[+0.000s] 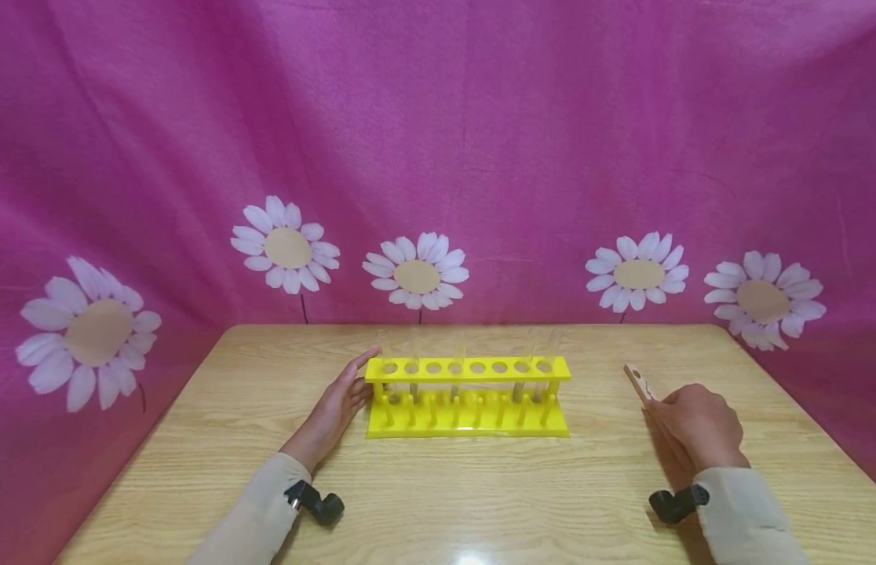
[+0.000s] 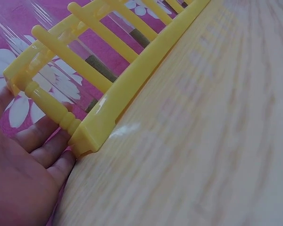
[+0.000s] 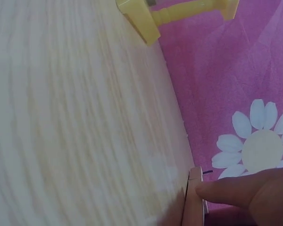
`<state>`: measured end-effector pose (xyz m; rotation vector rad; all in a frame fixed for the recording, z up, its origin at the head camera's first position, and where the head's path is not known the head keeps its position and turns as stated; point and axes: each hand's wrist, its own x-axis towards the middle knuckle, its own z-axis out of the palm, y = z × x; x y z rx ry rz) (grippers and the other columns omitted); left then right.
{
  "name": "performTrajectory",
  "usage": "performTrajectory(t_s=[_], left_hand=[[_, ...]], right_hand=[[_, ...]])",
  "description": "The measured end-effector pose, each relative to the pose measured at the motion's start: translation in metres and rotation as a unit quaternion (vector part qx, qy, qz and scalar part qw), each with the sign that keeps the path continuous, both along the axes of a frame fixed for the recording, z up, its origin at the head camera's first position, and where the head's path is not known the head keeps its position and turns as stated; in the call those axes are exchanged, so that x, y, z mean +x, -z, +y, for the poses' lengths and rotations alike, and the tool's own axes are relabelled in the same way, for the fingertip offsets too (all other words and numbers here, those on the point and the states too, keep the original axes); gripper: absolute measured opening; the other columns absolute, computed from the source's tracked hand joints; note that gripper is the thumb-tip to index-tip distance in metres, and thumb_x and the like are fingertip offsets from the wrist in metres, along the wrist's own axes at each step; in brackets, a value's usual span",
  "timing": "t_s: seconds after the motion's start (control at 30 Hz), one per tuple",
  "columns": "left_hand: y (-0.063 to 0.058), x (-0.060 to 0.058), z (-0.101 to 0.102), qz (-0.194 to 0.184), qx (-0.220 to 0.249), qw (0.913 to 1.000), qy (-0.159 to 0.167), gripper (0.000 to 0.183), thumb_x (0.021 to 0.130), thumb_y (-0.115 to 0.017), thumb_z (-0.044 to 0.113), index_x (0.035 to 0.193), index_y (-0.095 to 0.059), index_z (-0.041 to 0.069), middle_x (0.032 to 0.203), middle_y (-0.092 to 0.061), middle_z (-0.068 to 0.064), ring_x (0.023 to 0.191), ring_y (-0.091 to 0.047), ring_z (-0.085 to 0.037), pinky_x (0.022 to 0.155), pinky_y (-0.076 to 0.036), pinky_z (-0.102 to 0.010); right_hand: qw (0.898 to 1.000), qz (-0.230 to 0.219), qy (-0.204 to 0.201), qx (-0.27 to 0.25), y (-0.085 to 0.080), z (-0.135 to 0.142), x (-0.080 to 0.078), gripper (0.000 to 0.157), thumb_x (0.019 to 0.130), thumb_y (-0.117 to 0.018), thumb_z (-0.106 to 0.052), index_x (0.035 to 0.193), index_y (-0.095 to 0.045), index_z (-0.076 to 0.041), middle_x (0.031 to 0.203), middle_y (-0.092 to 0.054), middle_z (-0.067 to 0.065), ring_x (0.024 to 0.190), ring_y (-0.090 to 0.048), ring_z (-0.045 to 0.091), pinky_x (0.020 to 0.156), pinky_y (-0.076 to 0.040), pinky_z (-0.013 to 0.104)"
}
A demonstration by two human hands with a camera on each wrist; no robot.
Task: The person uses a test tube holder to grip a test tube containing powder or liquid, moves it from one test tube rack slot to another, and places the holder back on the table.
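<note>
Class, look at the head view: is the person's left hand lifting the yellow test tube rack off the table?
No. The yellow rack stands flat on the wooden table, and the left hand only rests open-fingered against its left end.

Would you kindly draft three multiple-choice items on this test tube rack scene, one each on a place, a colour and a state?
1. Where is the left hand?
A. at the left end of the plastic test tube rack
B. on top of the rack
C. at the rack's right end

2. What colour is the rack?
A. blue
B. yellow
C. white

3. What is the right hand doing?
A. lying flat and open on the light wooden table
B. touching the rack
C. gripping a thin flat wooden piece

Answers: 1 A, the head view shows straight fingers against the rack's left end post; 2 B, the rack is bright yellow in every view; 3 C, curled fingers hold the piece, which juts up from the hands' right one, apart from the rack.
</note>
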<state>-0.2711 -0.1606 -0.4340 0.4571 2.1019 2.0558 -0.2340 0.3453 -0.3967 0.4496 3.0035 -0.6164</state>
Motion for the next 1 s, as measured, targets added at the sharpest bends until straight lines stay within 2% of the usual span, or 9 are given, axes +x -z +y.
performTrajectory(t_s=[0.23,0.37,0.6,0.83,1.0], left_hand=[[0.0016,-0.0013,0.0013,0.006,0.0,1.0,-0.001,0.055,0.101,-0.027,0.056,0.15,-0.032,0.032,0.158,-0.023,0.002,0.139,-0.034,-0.029,0.117,-0.017,-0.048],[0.0024,-0.0013,0.002,0.014,0.003,0.9999,0.002,0.058,0.101,-0.028,0.056,0.151,-0.03,0.028,0.158,-0.023,0.001,0.139,-0.034,-0.03,0.117,-0.017,-0.048],[0.0032,-0.0014,0.0012,0.016,0.001,0.9999,0.002,0.059,0.1,-0.028,0.058,0.151,-0.031,0.03,0.158,-0.024,0.003,0.139,-0.034,-0.028,0.117,-0.018,-0.047],[0.0044,-0.0017,-0.0017,0.013,0.011,0.9998,0.011,0.057,0.101,-0.028,0.056,0.151,-0.03,0.03,0.159,-0.021,-0.006,0.141,-0.029,-0.03,0.117,-0.016,-0.05],[0.0047,-0.0013,-0.0019,0.006,0.005,1.0,0.003,0.057,0.1,-0.029,0.057,0.151,-0.03,0.032,0.159,-0.022,0.0,0.14,-0.031,-0.028,0.118,-0.016,-0.048]], right_hand=[[1.0,-0.001,0.008,0.003,0.0026,-0.0009,0.0009,0.05,0.087,-0.065,-0.04,0.107,-0.069,0.006,0.091,-0.066,0.024,0.07,-0.055,0.03,0.052,-0.043,0.037],[1.0,-0.003,0.013,0.004,0.0044,-0.0007,0.0009,0.05,0.087,-0.066,-0.04,0.105,-0.069,0.007,0.085,-0.066,0.021,0.068,-0.053,0.029,0.051,-0.043,0.037],[1.0,0.004,0.018,0.007,0.0057,-0.0004,0.0001,0.047,0.087,-0.066,-0.037,0.102,-0.07,0.007,0.084,-0.066,0.021,0.067,-0.053,0.028,0.05,-0.043,0.037],[1.0,0.015,0.01,0.006,0.0035,0.0002,0.0001,0.045,0.085,-0.067,-0.037,0.101,-0.072,0.005,0.083,-0.067,0.02,0.066,-0.055,0.028,0.047,-0.043,0.037],[1.0,0.012,-0.001,0.002,0.0021,0.0017,-0.0006,0.046,0.086,-0.066,-0.037,0.102,-0.071,0.006,0.085,-0.067,0.021,0.067,-0.056,0.029,0.049,-0.044,0.037]])
